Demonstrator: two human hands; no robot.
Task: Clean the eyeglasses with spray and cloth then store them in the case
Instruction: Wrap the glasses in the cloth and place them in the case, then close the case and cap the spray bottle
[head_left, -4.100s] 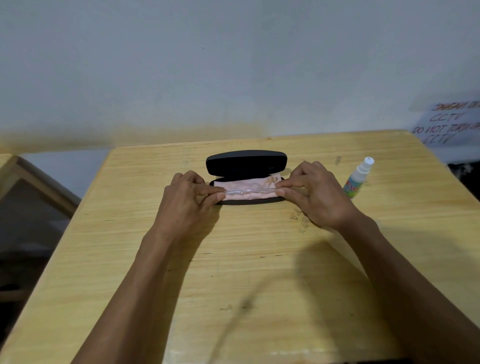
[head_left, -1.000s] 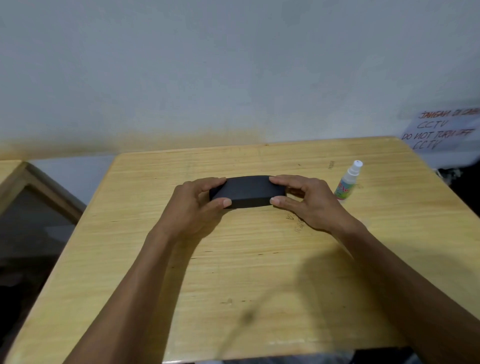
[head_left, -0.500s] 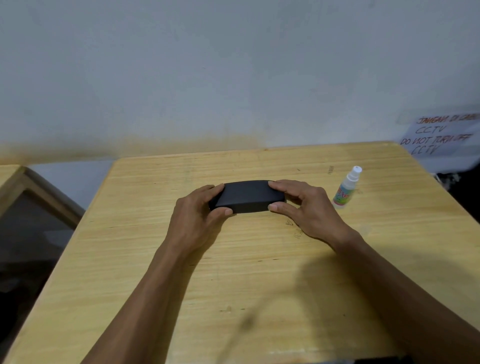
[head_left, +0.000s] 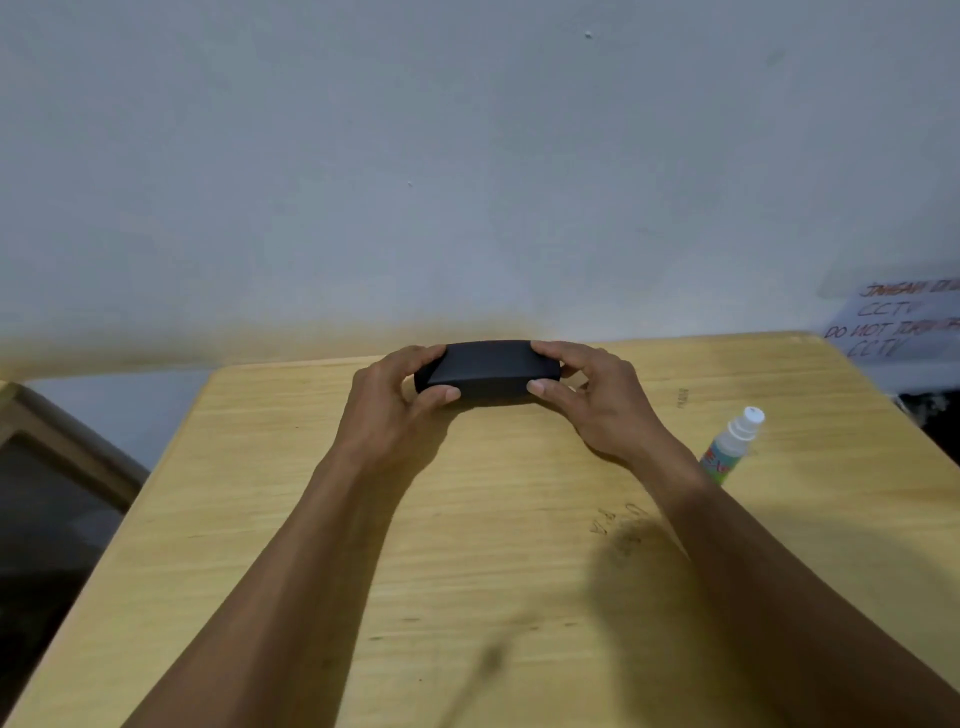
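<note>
The black eyeglass case (head_left: 488, 370) is closed and sits near the far edge of the wooden table (head_left: 493, 545). My left hand (head_left: 387, 410) grips its left end, thumb on the front and fingers over the top. My right hand (head_left: 597, 400) grips its right end the same way. The eyeglasses and the pink cloth are hidden inside the case. A small spray bottle (head_left: 730, 447) with a white cap stands on the table to the right of my right wrist, apart from both hands.
A grey wall rises right behind the table's far edge. A paper notice (head_left: 898, 322) hangs on the wall at the right. A second wooden table frame (head_left: 57, 441) stands at the left, across a gap.
The case was open with the pink cloth showing; it is now closed. Both hands have slid it away from me toward the table's far edge.
</note>
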